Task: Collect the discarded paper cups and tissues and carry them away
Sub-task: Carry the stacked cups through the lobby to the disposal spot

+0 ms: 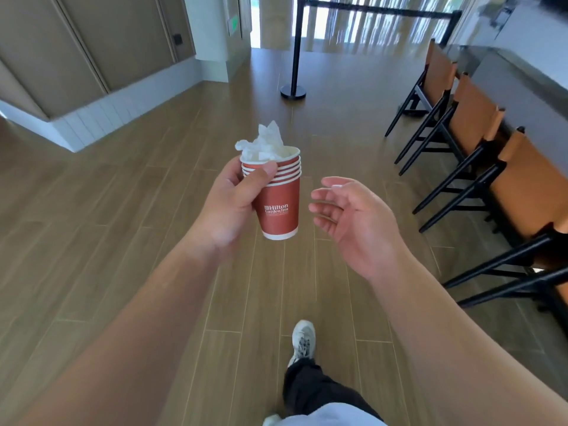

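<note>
A stack of several red paper cups (279, 207) with white rims and a white logo is held upright in front of me. Crumpled white tissues (264, 142) stick out of the top cup. My left hand (233, 201) grips the stack from its left side, with the thumb across the rims. To the right of the cups, a short gap away, my right hand (353, 216) is held palm up with relaxed fingers and holds nothing.
I stand on a wood plank floor (123, 210), one foot (302, 339) forward. High chairs (479, 139) with brown backs line a counter (522, 84) on the right. A black barrier post (293, 87) with a belt stands ahead. Panelled doors (92, 41) are at left.
</note>
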`<state>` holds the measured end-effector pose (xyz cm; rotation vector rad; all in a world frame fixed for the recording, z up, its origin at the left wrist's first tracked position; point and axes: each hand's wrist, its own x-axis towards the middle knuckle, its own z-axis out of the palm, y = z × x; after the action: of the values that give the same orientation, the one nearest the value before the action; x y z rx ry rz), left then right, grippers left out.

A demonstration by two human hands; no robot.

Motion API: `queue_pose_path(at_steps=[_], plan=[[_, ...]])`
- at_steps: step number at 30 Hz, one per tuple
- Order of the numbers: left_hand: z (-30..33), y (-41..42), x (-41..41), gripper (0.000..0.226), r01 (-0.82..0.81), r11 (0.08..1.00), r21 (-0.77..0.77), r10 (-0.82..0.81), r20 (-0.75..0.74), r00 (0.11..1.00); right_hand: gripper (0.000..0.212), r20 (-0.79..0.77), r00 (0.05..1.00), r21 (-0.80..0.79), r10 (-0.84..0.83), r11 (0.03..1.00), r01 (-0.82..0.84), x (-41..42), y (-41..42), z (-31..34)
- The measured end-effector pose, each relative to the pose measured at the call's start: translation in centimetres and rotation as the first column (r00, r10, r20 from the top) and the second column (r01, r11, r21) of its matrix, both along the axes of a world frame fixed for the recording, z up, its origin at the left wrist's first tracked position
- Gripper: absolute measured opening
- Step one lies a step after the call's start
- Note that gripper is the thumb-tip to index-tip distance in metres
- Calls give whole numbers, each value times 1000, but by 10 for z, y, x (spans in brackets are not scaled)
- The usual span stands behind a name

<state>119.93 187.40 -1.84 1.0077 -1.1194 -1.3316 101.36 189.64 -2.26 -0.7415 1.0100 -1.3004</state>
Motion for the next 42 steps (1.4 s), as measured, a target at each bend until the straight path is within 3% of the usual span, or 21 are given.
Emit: queue_pose_path(at_steps=[19,23,29,35,42], plan=[[8,-348,-28,33,-17,1000,3,17,58,998,19,95,995,20,21,1000,-23,-20,-365,-5],[13,-398,-17,31,-35,999,-11,35,47,998,30,95,994,11,51,999,-52,-12,-414,2],[12,-480,16,47,-69,997,-25,70,44,997,28,96,993,40,71,996,-75,17,-493,-6],[-6,-589,71,34,-64,998,-19,64,25,998,29,61,996,40,61,997,-63,68,-600,-15],[13,-740,155,55,-93,995,-21,93,-13,996,28,21,999,32,40,999,-41,144,-736,3]])
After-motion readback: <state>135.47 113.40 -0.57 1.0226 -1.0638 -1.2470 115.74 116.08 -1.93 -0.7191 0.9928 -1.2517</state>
